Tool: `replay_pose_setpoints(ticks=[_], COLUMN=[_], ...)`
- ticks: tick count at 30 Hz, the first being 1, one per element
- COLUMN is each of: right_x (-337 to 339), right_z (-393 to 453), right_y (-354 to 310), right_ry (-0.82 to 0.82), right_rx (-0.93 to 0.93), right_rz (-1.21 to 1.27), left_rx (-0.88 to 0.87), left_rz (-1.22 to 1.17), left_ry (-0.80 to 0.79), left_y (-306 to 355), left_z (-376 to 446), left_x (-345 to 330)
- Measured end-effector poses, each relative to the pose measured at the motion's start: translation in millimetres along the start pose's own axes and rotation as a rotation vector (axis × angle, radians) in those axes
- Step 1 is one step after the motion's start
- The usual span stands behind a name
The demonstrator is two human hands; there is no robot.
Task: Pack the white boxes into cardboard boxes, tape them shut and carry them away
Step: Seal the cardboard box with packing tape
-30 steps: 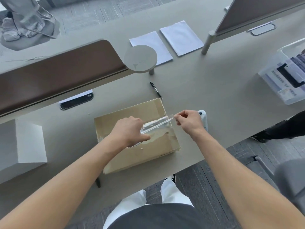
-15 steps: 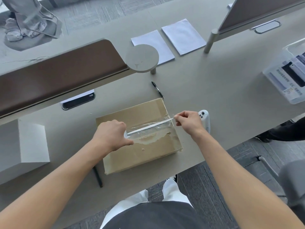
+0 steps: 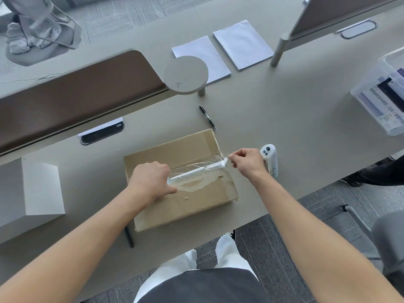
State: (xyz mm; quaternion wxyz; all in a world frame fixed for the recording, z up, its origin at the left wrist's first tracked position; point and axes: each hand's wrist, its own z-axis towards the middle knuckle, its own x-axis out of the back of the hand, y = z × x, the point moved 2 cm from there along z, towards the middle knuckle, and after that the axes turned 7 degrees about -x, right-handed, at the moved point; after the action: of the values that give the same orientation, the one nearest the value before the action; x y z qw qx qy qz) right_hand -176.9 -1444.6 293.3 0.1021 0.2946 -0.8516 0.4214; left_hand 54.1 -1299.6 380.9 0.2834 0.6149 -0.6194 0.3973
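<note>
Head view: right hand point(image 3: 248, 162) pinches the free end of the clear tape point(image 3: 197, 171) at the cardboard box's point(image 3: 175, 154) right edge, fingers curled tight. Left hand point(image 3: 150, 182) is fisted over the tape roll, which is hidden beneath it, above the box's middle. Tape stretches between the two hands across the lid. Box sits on the table point(image 3: 273, 119) near its front edge. White box point(image 3: 30, 191) stands well left; controller point(image 3: 270, 158) just beyond the right hand; pen point(image 3: 207, 117) behind.

Glossy clear plastic tape point(image 3: 196, 171) is glinting over the matt brown cardboard box point(image 3: 175, 154), whose torn top is showing rough, while the smooth matt table point(image 3: 273, 110) is carrying a white plastic controller point(image 3: 271, 158).
</note>
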Motion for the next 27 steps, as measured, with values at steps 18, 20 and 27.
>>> replay_pose_setpoints(ticks=[18,20,27], right_x=[-14,-15,-23], right_z=[15,16,20], right_y=[18,21,26], right_ry=[-0.268,-0.299,-0.273], right_rx=[-0.317,-0.308,-0.248], right_rz=[0.426,0.439,0.439], left_rx=[0.029,0.028,0.028], left_rz=[0.0,-0.002,0.007], left_ry=[-0.014,-0.018,0.006], left_y=[2,3,3], left_z=[1,1,0], left_x=[-4,-4,-5])
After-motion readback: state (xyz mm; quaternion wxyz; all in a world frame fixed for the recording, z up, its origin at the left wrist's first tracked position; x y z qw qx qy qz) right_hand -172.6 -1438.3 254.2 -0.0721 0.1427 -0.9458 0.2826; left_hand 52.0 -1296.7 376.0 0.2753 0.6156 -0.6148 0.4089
